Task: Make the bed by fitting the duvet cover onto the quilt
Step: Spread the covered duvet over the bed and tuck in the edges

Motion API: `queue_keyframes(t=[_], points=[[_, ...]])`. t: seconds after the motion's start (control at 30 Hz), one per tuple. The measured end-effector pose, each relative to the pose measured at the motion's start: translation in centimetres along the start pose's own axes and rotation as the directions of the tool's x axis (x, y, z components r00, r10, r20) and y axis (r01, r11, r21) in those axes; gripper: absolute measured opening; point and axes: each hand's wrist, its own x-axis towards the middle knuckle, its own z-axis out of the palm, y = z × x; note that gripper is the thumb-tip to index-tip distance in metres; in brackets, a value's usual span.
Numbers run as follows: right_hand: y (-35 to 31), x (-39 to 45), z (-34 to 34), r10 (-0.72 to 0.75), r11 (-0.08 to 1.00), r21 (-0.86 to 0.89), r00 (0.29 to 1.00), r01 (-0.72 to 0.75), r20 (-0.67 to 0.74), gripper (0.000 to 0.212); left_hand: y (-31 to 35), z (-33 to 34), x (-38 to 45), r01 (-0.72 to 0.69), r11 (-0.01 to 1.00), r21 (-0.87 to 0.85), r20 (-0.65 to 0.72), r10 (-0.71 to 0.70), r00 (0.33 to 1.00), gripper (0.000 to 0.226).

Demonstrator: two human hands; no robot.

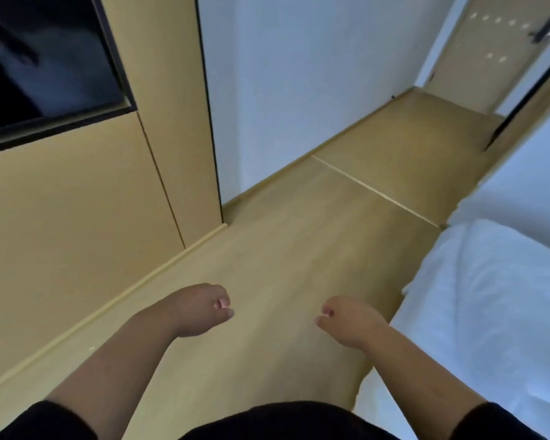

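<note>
Both hands, left hand (pixel 200 309) and right hand (pixel 346 322), hang loosely curled and hold nothing, probably because the white bedding (pixel 489 296) lies untouched at lower right.

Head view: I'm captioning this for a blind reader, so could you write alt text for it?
A person's two empty hands, left hand and right hand, hang loosely curled over a wooden floor. A bed with white bedding lies at the right; a dark screen sits in a wood wall panel at the left, and a door stands far back.
</note>
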Motion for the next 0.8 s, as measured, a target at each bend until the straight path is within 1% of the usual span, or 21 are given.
queue_keyframes(t=[0.1, 0.2, 0.27, 0.37, 0.43, 0.57, 0.7, 0.8], points=[[4.1, 3.5, -2.9, 0.115, 0.989, 0.098, 0.993, -0.115, 0.002, 0.051, 4.6, -2.9, 6.9, -0.081, 0.992, 0.094, 0.129, 0.068, 0.989, 0.034], [8.4, 7.9, -6.3, 0.180, 0.971, 0.157, 0.984, -0.178, 0.001, 0.051, 9.6, -5.7, 14.0, -0.141, 0.975, 0.171, 0.226, 0.100, 0.969, 0.039], [11.6, 11.3, -9.3, 0.203, 0.965, 0.168, 0.979, -0.199, -0.005, 0.050, 12.7, -7.5, 19.4, -0.158, 0.956, 0.246, 0.233, 0.100, 0.967, 0.041], [16.3, 16.2, -16.0, 0.220, 0.964, 0.155, 0.976, -0.217, 0.002, 0.046, 17.7, -11.3, 26.7, -0.137, 0.938, 0.318, 0.202, 0.074, 0.977, 0.044], [19.1, 18.9, -20.6, 0.237, 0.961, 0.150, 0.971, -0.233, -0.009, 0.047, 21.1, -14.0, 30.5, -0.129, 0.936, 0.327, 0.187, 0.069, 0.980, 0.045], [22.5, 23.2, -28.7, 0.254, 0.960, 0.133, 0.966, -0.246, -0.046, 0.048, 26.9, -19.2, 36.4, -0.160, 0.935, 0.315, 0.173, 0.109, 0.979, 0.044], [25.0, 28.3, -33.8, 0.263, 0.955, 0.152, 0.964, -0.253, -0.044, 0.048, 31.6, -23.0, 43.5, -0.227, 0.919, 0.321, 0.206, 0.166, 0.964, 0.045], [27.7, 32.6, -37.0, 0.312, 0.938, 0.177, 0.948, -0.298, -0.058, 0.052, 35.5, -25.9, 50.0, -0.297, 0.890, 0.347, 0.237, 0.223, 0.946, 0.046]])
